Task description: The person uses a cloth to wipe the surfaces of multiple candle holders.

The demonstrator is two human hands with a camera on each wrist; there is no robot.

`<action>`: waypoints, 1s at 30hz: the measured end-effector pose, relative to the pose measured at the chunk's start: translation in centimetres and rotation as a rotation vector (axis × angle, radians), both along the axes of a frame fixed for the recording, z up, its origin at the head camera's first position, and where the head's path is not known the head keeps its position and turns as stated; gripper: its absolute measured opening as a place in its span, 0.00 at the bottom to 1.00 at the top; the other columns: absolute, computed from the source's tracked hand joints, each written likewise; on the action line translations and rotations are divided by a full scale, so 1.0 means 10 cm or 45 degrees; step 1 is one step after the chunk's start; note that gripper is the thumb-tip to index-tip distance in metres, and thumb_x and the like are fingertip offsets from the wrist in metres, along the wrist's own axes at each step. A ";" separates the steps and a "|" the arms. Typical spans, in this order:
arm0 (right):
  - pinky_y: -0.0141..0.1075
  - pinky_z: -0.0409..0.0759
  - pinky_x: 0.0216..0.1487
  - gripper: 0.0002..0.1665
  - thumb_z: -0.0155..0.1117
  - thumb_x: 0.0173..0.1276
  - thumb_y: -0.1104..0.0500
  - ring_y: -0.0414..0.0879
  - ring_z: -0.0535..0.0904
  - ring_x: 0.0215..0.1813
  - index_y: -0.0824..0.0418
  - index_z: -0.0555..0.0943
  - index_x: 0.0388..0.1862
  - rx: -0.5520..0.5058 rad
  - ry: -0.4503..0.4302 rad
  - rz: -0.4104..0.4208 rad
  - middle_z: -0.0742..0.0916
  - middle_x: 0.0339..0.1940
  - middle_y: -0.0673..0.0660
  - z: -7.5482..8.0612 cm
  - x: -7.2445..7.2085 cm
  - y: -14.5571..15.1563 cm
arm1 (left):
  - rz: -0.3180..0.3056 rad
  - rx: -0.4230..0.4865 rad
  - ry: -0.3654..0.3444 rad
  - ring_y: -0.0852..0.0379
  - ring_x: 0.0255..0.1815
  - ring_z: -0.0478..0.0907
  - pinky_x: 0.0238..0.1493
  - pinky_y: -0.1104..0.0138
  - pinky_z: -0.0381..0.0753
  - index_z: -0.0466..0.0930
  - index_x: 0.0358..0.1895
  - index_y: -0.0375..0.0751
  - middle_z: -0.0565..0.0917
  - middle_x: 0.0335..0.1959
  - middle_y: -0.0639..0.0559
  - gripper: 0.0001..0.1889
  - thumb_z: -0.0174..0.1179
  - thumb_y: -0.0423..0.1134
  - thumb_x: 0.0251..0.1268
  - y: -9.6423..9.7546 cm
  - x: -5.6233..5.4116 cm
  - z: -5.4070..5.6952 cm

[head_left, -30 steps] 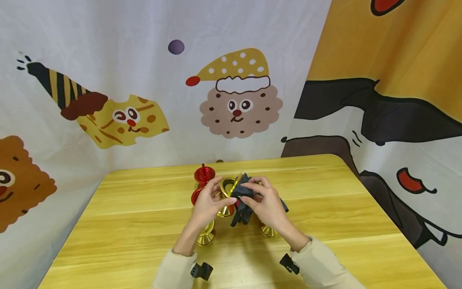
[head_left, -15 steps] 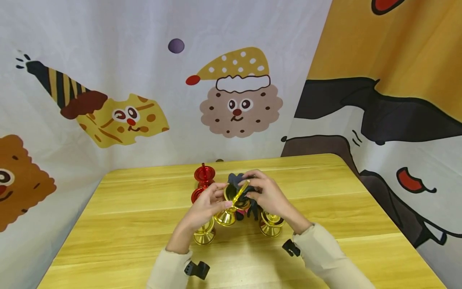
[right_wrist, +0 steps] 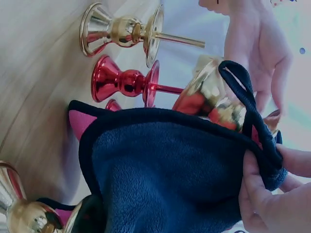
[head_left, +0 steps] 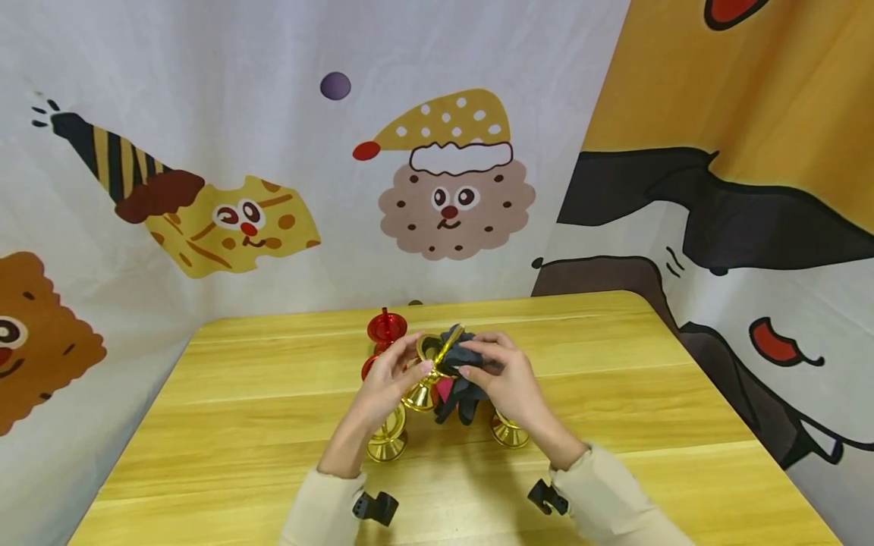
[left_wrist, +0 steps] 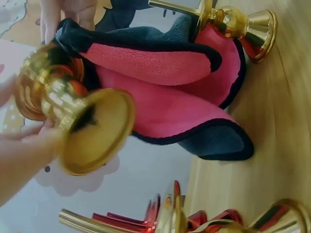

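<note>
My left hand (head_left: 382, 383) grips a gold candle holder (left_wrist: 99, 131) by its cup and holds it tilted above the table, with its round base facing the left wrist camera. The fingers of my right hand (head_left: 508, 379) pinch a soft cloth (right_wrist: 155, 165), dark blue-grey on one side and pink on the other, with a hanging loop. In the head view, the bunched part of the cloth is at the holder's cup and upright stem, while its lower part hangs loose. Exactly where the cloth touches inside the cup is hidden.
One gold candle holder (head_left: 387, 444) stands upright below my left hand, another gold candle holder (head_left: 510, 432) below my right. Behind the left hand are a red candle holder (head_left: 387, 327) and a second, partly covered one. A printed curtain (head_left: 273, 152) hangs behind the wooden table (head_left: 225, 425).
The held candle holder tipped right and came nearer half a second ago, and is now back left. My right hand and the cloth dipped behind its stem, then came back out rightward.
</note>
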State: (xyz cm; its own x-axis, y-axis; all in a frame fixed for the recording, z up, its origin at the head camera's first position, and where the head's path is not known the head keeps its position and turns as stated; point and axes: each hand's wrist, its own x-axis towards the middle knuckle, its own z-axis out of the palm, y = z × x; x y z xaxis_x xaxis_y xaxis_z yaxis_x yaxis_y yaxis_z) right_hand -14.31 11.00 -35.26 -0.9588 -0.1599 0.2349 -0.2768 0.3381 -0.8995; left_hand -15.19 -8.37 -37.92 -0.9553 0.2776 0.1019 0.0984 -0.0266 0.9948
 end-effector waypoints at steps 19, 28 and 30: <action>0.33 0.77 0.36 0.14 0.64 0.53 0.76 0.50 0.76 0.39 0.68 0.83 0.40 0.320 0.279 0.190 0.77 0.49 0.60 0.02 -0.11 0.07 | -0.305 0.035 -0.085 0.41 0.56 0.71 0.50 0.60 0.75 0.55 0.67 0.31 0.65 0.61 0.34 0.37 0.63 0.30 0.55 0.00 0.03 0.03; 0.35 0.79 0.41 0.14 0.64 0.55 0.74 0.52 0.78 0.44 0.68 0.82 0.42 0.275 0.239 0.325 0.76 0.51 0.61 0.06 -0.19 0.13 | -0.176 0.006 -0.113 0.43 0.52 0.73 0.43 0.64 0.77 0.56 0.66 0.32 0.68 0.58 0.35 0.36 0.64 0.34 0.55 0.00 0.03 0.05; 0.34 0.79 0.42 0.15 0.64 0.56 0.72 0.53 0.78 0.44 0.69 0.81 0.45 0.182 0.155 0.295 0.75 0.52 0.62 0.07 -0.17 0.15 | -0.051 -0.030 -0.112 0.44 0.54 0.71 0.45 0.61 0.76 0.58 0.66 0.34 0.69 0.57 0.36 0.35 0.64 0.36 0.56 0.01 0.01 0.05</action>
